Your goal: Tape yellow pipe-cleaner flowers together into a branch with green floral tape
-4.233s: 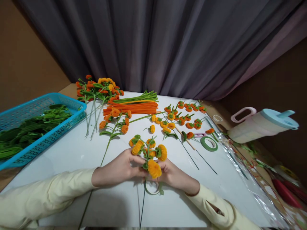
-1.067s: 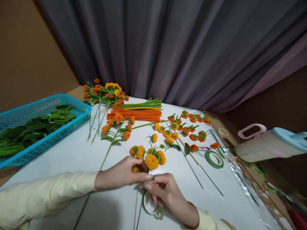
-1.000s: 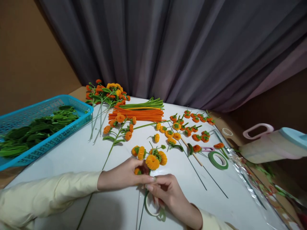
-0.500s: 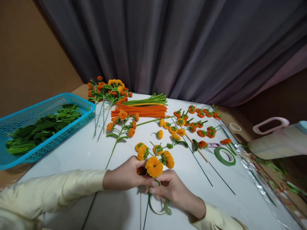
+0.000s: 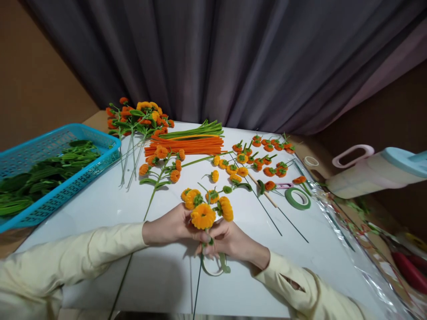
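Observation:
A spray of fuzzy yellow-orange pipe-cleaner flowers [image 5: 203, 216] stands upright between my hands near the middle of the table. My left hand [image 5: 170, 226] is closed around its stem just below the blooms. Against it, my right hand [image 5: 230, 240] pinches the stem, with thumb and fingertips meeting those of the left. Right below the fingers is a roll of green floral tape [image 5: 213, 272], partly covered by the right hand. A dark stem wire [image 5: 197, 289] runs down from the hands. The exact spot where the fingers pinch is partly hidden.
At left stands a blue basket [image 5: 83, 177] of green leaves. Behind lie finished flower stems [image 5: 133, 116], orange pipe cleaners [image 5: 187, 146] and an orange flower branch [image 5: 162, 171]. Loose flower heads [image 5: 256, 165], another tape roll [image 5: 298, 198] and a tumbler [image 5: 370, 175] are at right.
The view has shifted, so the table things sit further left and higher. Both hands stay on the flower stem; the green loop at the fingertips is now smaller and mostly covered.

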`<state>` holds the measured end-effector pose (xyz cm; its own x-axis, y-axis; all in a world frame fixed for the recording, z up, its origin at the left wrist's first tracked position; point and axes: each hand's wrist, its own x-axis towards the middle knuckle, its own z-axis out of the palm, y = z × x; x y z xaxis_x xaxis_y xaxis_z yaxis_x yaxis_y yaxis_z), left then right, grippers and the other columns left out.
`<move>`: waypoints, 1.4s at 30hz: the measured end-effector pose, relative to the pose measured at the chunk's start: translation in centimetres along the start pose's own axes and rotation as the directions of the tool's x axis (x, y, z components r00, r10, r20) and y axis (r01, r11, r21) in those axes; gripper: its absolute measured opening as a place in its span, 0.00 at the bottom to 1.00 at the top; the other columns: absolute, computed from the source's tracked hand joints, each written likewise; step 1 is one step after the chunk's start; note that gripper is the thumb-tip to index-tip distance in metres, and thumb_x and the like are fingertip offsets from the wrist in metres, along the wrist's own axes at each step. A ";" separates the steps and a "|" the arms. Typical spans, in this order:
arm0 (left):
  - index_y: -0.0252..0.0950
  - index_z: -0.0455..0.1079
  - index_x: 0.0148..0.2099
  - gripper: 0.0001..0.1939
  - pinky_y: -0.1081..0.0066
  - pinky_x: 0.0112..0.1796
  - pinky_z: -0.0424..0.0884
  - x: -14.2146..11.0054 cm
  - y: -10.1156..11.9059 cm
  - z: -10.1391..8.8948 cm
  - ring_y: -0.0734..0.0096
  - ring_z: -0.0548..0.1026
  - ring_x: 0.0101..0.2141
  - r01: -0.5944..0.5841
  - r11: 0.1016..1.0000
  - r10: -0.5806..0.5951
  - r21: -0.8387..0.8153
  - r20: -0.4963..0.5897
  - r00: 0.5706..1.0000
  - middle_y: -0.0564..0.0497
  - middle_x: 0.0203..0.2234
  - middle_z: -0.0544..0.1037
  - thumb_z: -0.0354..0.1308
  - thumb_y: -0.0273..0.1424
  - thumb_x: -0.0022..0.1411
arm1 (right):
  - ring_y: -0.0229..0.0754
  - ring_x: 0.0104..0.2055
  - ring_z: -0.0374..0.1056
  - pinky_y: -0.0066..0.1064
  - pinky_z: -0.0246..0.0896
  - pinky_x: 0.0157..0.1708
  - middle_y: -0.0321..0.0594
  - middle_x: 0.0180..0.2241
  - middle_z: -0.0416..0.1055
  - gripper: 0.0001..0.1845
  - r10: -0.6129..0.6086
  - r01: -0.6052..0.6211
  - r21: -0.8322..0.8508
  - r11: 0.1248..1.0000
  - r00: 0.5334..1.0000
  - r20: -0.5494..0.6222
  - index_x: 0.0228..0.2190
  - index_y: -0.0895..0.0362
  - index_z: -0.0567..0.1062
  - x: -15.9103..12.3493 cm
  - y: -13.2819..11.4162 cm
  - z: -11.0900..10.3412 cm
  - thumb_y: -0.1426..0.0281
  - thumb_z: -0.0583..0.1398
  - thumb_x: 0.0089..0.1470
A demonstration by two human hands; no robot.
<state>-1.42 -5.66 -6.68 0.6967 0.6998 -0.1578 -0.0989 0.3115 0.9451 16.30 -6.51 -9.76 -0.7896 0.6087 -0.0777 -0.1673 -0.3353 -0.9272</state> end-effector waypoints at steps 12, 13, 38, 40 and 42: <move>0.32 0.68 0.33 0.11 0.75 0.33 0.67 0.1 0.9 -0.1 0.74 0.69 0.29 0.004 0.995 0.004 0.103 -0.078 0.997 0.54 0.26 0.72 0.66 0.30 0.49 | 0.30 0.16 0.56 0.22 0.51 0.16 0.32 0.16 0.61 0.20 -0.044 0.030 -0.326 0.945 0.998 -0.036 0.27 0.65 0.78 -1.1 -1.4 -0.1 0.59 0.60 0.54; 0.32 0.68 0.33 0.11 0.74 0.33 0.67 0.1 0.9 -0.1 0.74 0.69 0.29 0.013 0.992 -0.004 0.127 -0.069 0.998 0.54 0.26 0.72 0.66 0.31 0.50 | 0.30 0.16 0.55 0.22 0.50 0.16 0.32 0.15 0.60 0.20 -0.061 0.040 -0.362 0.931 0.997 -0.047 0.27 0.65 0.78 -1.2 -1.5 0.0 0.59 0.59 0.55; 0.33 0.67 0.25 0.09 0.76 0.29 0.67 -0.8 1.3 0.1 0.75 0.71 0.24 0.130 0.925 -0.048 0.356 -0.229 0.972 0.56 0.19 0.72 0.59 0.31 0.54 | 0.34 0.23 0.54 0.26 0.51 0.23 0.38 0.22 0.64 0.23 -0.135 0.034 -0.539 0.841 0.980 -0.149 0.27 0.63 0.77 -1.6 -1.7 1.3 0.57 0.55 0.58; 0.33 0.68 0.27 0.07 0.75 0.28 0.67 -0.7 1.1 -0.2 0.74 0.72 0.25 0.130 0.939 -0.075 0.319 -0.181 0.981 0.56 0.21 0.73 0.58 0.31 0.55 | 0.35 0.24 0.56 0.26 0.54 0.25 0.39 0.22 0.65 0.23 -0.146 0.037 -0.568 0.822 0.978 -0.148 0.27 0.62 0.77 -1.7 -1.8 1.4 0.57 0.54 0.58; 0.33 0.68 0.29 0.07 0.76 0.28 0.67 -0.6 1.0 -0.4 0.74 0.72 0.26 0.123 0.943 -0.079 0.310 -0.151 0.985 0.55 0.22 0.74 0.58 0.31 0.54 | 0.36 0.25 0.59 0.26 0.56 0.27 0.40 0.23 0.67 0.22 -0.156 0.045 -0.583 0.811 0.977 -0.142 0.29 0.62 0.78 -1.8 -1.9 1.6 0.58 0.54 0.59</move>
<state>-2.20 -5.56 -5.75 0.5870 0.7621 -0.2733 0.2125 0.1807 0.9603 17.14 -8.10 -7.28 -0.6616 0.7497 0.0166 0.1733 0.1744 -0.9693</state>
